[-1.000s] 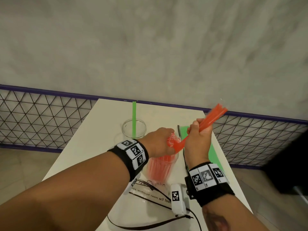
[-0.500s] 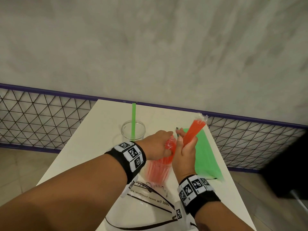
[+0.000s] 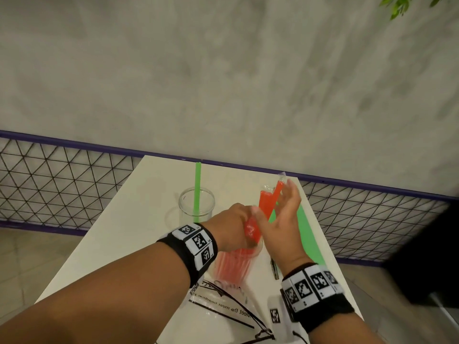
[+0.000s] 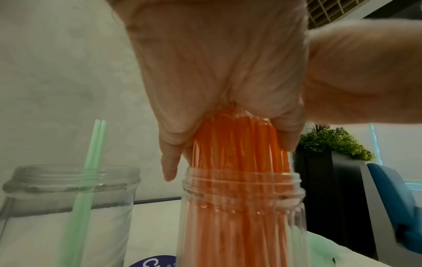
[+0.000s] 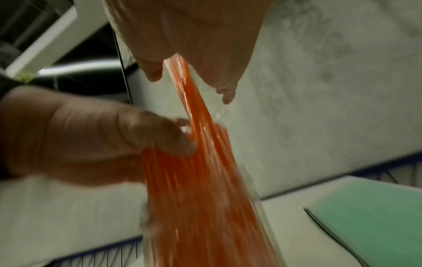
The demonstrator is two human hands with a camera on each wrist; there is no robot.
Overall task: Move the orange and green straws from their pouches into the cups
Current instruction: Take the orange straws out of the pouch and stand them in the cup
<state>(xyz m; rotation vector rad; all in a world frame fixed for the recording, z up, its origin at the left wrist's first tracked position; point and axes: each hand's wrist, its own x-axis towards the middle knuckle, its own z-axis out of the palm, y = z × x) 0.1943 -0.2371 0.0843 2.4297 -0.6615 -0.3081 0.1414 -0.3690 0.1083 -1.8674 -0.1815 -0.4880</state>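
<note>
Left hand point(image 3: 232, 225) grips the orange straws point(image 4: 239, 144) upright in the cup point(image 4: 242, 207), right hand point(image 3: 282, 219) just above pinching the pouch point(image 3: 269, 199), pull goes straight up.

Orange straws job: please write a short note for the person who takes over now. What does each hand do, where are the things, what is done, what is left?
Left hand: grips the orange straws in their clear pouch at the mouth of the near cup; the lower ends stand inside it.
Right hand: fingers nearly straight, pulling the pouch's top end upward.
Far cup: holds green straws.
Green pouch: lies full on the table, right of the cups.
Done: orange bundle set in the cup.
Left: strip off its pouch, then move the green straws.
</note>
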